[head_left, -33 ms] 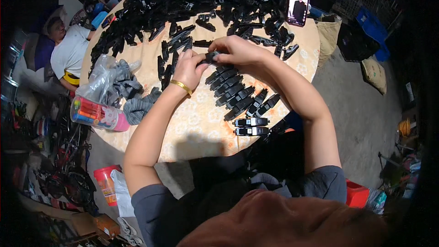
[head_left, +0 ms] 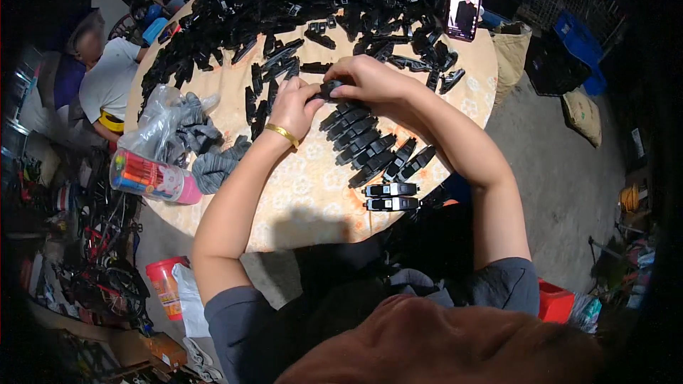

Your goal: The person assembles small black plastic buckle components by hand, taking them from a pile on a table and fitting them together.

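Note:
Between the fingertips of both hands is a small black plastic part (head_left: pixel 330 89), mostly covered by the fingers. My left hand (head_left: pixel 292 108), with a gold bracelet at the wrist, pinches it from the left. My right hand (head_left: pixel 364 78) curls over it from the far right side. Just nearer than my right hand runs a slanting row of black plastic parts (head_left: pixel 364 144), laid side by side. Two more parts with pale, shiny faces (head_left: pixel 391 197) end that row near the table edge. Loose black pieces (head_left: pixel 277 60) lie beyond my left hand.
A big heap of black parts (head_left: pixel 284 0) covers the far side of the round, cloth-covered table (head_left: pixel 299 185). A phone (head_left: pixel 464 8) stands at the far right. On the left are grey gloves (head_left: pixel 217 167), a plastic bag (head_left: pixel 160 117) and a pen tub (head_left: pixel 153 178). Another person (head_left: pixel 110 78) sits there.

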`<state>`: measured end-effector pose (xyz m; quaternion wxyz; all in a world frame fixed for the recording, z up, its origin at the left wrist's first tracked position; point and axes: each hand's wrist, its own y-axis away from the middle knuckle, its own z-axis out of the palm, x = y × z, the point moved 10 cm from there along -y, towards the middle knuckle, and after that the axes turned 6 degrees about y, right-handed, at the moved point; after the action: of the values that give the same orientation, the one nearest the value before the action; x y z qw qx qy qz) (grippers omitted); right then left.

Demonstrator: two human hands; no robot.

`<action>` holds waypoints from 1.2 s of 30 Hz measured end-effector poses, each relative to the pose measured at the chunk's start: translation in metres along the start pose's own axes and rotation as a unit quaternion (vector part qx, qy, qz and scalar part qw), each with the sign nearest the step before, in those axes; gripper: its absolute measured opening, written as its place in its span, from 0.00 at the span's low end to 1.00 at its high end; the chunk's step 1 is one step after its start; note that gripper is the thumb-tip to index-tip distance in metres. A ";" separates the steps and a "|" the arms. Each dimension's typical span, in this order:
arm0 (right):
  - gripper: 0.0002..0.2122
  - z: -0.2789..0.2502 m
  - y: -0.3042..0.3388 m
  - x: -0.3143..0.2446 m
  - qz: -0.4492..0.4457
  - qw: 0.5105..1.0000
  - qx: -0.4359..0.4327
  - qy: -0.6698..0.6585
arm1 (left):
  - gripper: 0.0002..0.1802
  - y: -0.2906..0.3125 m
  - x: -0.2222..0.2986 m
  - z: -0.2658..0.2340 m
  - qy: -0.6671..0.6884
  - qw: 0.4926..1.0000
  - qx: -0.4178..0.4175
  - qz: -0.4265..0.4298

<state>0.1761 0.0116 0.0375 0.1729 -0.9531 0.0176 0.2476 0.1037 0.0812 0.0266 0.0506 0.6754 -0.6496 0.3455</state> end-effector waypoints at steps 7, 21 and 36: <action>0.14 -0.012 0.006 -0.002 -0.021 0.990 0.026 0.138 | 0.14 -0.001 -0.010 -0.005 0.018 0.999 0.026 -0.029; 0.16 0.000 0.001 -0.009 -0.050 0.994 0.062 0.074 | 0.13 -0.005 -0.016 -0.002 0.081 0.994 0.026 -0.063; 0.20 -0.019 -0.098 0.084 0.054 0.940 0.053 0.333 | 0.13 -0.004 0.010 0.010 0.049 0.997 0.006 0.052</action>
<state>0.2701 0.1018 0.0449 0.1940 -0.9681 0.1389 -0.0766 0.1105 0.0681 0.0263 0.0602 0.6233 -0.6782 0.3846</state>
